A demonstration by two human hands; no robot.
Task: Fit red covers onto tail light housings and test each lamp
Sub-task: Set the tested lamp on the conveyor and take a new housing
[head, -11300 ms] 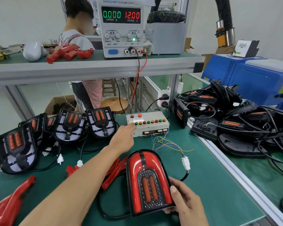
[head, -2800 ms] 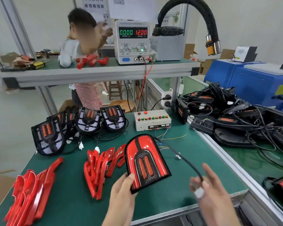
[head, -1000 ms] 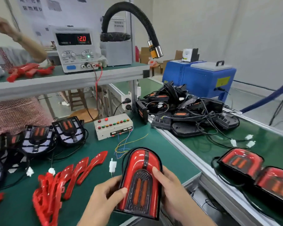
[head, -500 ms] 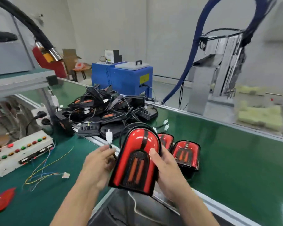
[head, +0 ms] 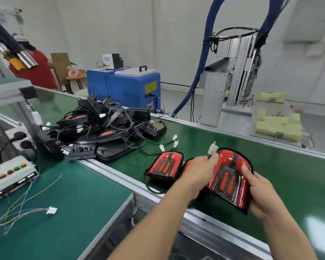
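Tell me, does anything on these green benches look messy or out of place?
Mostly the heap of black housings on the conveyor, piled at all angles with cables tangled. The tester's loose wires also sprawl across the bench. The finished red lamp lies flat.

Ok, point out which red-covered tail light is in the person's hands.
The rightmost tail light: both hands grip it above the belt, while the leftmost one lies flat, untouched.

No readable text, yellow label on blue machine (head: 129,87) too blurred
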